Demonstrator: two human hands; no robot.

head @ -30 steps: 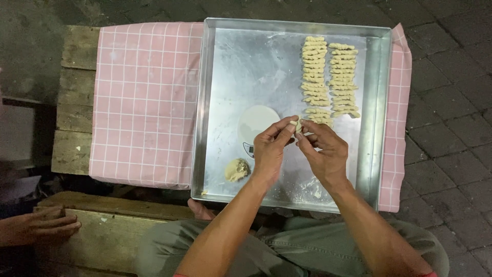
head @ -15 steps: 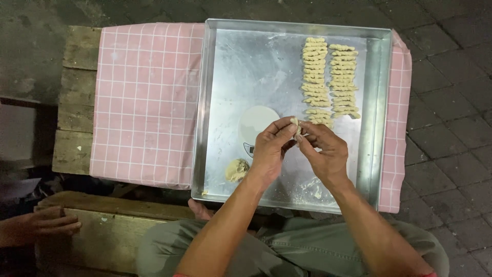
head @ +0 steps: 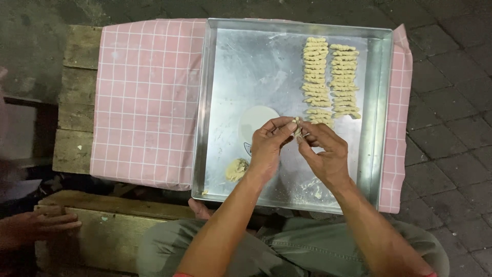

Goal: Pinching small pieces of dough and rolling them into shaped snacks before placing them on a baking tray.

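While both sets of fingertips pinch one small dough piece [head: 297, 128] between them, the left hand [head: 270, 146] and right hand [head: 324, 154] hover over the metal tray [head: 266, 66]. Squeezing too hard would likely flatten or tear it. At one o'clock, two rows of shaped pieces [head: 330, 77] lie close; a knuckle could crush them. A dough lump [head: 237, 169] sits at eight o'clock.

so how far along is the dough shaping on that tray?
Done: two columns of ridged shaped pieces lie at the far right of the metal tray. In hand: the left hand and right hand pinch a small dough piece between them. Left: one dough lump near the tray's front edge.
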